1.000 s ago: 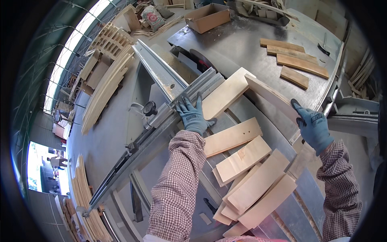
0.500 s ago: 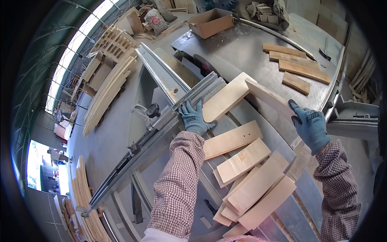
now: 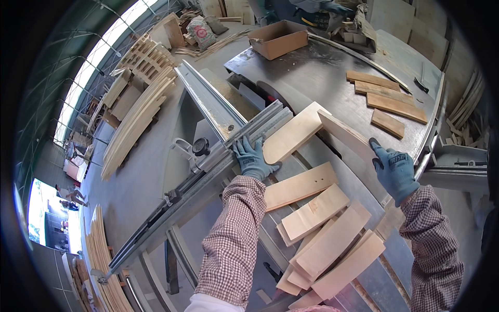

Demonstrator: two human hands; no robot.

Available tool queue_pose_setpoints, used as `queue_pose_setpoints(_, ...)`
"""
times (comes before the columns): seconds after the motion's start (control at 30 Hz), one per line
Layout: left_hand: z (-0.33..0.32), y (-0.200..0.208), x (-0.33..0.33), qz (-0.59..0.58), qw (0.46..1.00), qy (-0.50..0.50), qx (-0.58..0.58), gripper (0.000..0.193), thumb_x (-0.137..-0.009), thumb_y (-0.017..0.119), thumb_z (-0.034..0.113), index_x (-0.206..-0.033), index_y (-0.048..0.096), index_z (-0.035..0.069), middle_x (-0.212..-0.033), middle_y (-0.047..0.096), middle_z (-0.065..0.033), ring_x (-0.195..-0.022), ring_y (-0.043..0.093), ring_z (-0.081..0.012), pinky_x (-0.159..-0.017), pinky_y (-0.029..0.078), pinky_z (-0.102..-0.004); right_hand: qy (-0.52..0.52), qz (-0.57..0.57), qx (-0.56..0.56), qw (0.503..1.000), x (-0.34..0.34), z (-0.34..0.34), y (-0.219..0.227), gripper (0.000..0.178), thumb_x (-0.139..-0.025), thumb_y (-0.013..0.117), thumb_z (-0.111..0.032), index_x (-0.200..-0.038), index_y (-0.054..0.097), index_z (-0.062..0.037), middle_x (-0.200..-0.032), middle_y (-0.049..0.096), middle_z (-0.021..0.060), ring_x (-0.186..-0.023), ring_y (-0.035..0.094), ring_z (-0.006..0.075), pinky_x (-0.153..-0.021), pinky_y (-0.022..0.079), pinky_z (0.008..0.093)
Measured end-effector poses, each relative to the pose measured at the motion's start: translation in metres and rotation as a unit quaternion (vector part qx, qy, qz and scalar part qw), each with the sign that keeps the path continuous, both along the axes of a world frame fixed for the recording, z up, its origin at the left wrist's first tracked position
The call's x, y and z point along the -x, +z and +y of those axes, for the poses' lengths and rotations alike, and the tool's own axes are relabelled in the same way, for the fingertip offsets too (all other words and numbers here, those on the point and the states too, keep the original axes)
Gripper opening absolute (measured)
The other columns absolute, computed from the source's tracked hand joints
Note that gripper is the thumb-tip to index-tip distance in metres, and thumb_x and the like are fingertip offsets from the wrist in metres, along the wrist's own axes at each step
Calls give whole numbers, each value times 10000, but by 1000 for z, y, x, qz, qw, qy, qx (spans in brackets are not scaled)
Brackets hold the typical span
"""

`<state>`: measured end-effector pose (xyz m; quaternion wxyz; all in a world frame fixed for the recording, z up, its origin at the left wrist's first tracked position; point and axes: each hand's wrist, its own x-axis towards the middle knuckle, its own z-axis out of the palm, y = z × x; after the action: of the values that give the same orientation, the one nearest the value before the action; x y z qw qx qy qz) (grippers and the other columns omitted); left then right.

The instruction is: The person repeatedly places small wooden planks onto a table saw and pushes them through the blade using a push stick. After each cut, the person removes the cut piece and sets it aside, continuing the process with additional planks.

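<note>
My left hand, in a blue-grey glove, lies with spread fingers against the metal fence. Its thumb reaches along the near end of a pale wooden board lying on the saw table. A second wooden board stands tilted on its edge, slanting from the first board's far end toward my right. My right hand, gloved alike, has its fingers closed on this board's near end. Below lie several loose short boards, overlapping in a pile; one separate board shows two small holes.
On the dark metal tabletop rest several brown wood pieces and a cardboard box. A red-edged round part sits beyond the fence. Long planks are stacked at left. Another person stands at the far side.
Another person's arm and body have come into view at the far side, by the box. My hands hold nearly the same places; the whole view has shifted slightly.
</note>
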<state>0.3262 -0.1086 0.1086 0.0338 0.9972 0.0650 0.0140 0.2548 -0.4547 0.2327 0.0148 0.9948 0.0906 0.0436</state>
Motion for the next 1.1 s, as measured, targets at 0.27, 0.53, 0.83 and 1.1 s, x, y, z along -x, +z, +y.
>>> queue_pose_setpoints(0.27, 5, -1, 4, -36, 999, -16, 17, 1059, -472, 787, 611, -1350, 364, 195, -1459, 155, -245, -1356, 78, -435, -1105, 4, -550, -8, 9, -15, 1000, 5, -4, -8, 464, -851, 561, -209, -1306, 482, -156, -812, 626, 134, -689, 614, 300, -648, 481, 404)
queue_pose_setpoints(0.53, 4, -4, 3, -56, 998, -24, 32, 956, -502, 790, 575, -1302, 402, 224, -1457, 135, -242, -1355, 59, -439, -1101, -7, -566, -14, 0, -37, 999, 7, -4, -13, 460, -851, 559, -208, -1303, 486, -157, -811, 628, 132, -688, 615, 301, -643, 480, 402)
queue_pose_setpoints(0.83, 0, 0, 2, -46, 999, -13, 21, 1011, -482, 789, 596, -1324, 384, 211, -1466, 140, -229, -1358, 74, -424, -1108, -3, -545, -8, 9, 2, 1000, 6, -4, -13, 440, -883, 524, -234, -1312, 469, -152, -822, 628, 103, -697, 624, 261, -630, 487, 386)
queue_pose_setpoints(1.1, 3, 3, 6, -46, 999, -11, 16, 1044, -481, 787, 604, -1346, 365, 199, -1470, 153, -223, -1362, 82, -416, -1115, 8, -533, -21, 18, 13, 1000, 8, 7, -7, 434, -886, 512, -233, -1312, 469, -164, -813, 625, 106, -702, 625, 263, -630, 489, 394)
